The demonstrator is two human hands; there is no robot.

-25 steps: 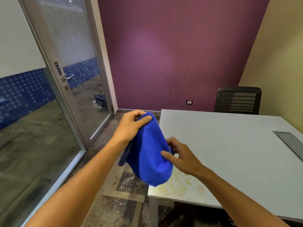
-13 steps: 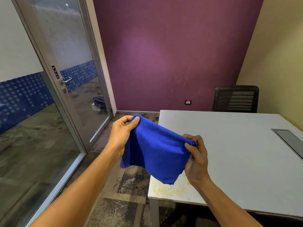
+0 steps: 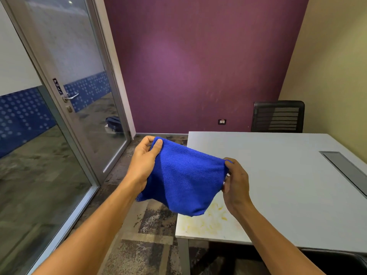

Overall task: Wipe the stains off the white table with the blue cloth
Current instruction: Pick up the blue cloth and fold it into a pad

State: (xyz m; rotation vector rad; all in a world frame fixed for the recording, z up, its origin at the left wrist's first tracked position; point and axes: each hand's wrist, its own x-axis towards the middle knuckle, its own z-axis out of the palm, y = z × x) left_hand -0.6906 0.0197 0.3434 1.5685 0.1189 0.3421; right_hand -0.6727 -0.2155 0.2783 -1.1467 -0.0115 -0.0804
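A blue cloth (image 3: pixel 182 179) hangs spread in the air between both hands, above the near left corner of the white table (image 3: pixel 288 175). My left hand (image 3: pixel 144 163) pinches its upper left corner. My right hand (image 3: pixel 236 179) pinches its right edge. Yellow stains (image 3: pixel 210 221) smear the table's near left corner, just below and to the right of the cloth's hanging lower tip. The cloth hides part of the stained patch.
A black mesh chair (image 3: pixel 278 117) stands behind the table's far edge. A grey cable hatch (image 3: pixel 345 169) is set into the table at the right. A glass door (image 3: pixel 79 86) with a handle is at the left. Patterned carpet (image 3: pixel 143 235) lies beside the table.
The cloth went from a bunched bundle to spread flat between both hands. My right hand shifted right to grip its edge, pulling the cloth wider.
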